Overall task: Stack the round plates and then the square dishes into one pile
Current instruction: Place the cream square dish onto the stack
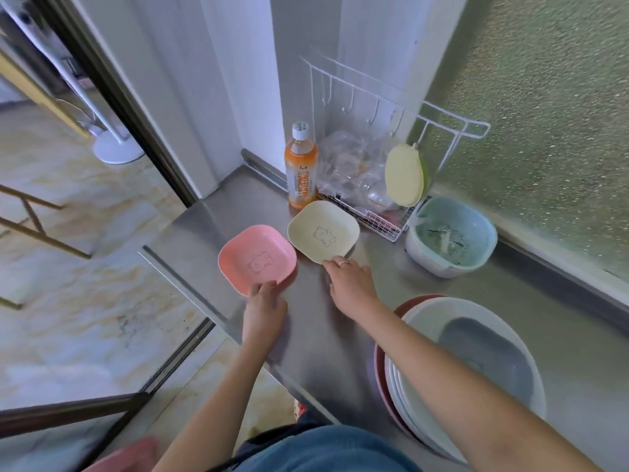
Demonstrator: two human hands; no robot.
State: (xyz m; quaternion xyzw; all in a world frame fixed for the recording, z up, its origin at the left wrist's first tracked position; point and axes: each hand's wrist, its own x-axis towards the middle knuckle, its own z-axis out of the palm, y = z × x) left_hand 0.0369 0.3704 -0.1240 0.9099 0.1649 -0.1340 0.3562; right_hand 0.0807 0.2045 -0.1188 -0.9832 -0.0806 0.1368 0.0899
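A pink square dish [257,258] with a bear drawing lies on the steel counter; my left hand [263,303] grips its near edge. Beside it lies a cream square dish [323,231] with the same drawing; my right hand [350,281] holds its near corner with the fingertips. At the near right stands a pile of round plates [425,403], white ones on a dark red one, with a grey square dish [486,356] on top. My right forearm crosses in front of the pile.
An orange drink bottle [301,165] stands behind the dishes. A white wire rack [381,172] holds clear bags and upright yellow and green dishes [405,175]. A blue colander bowl [452,236] sits at the right. The counter's left edge [177,277] drops to the floor.
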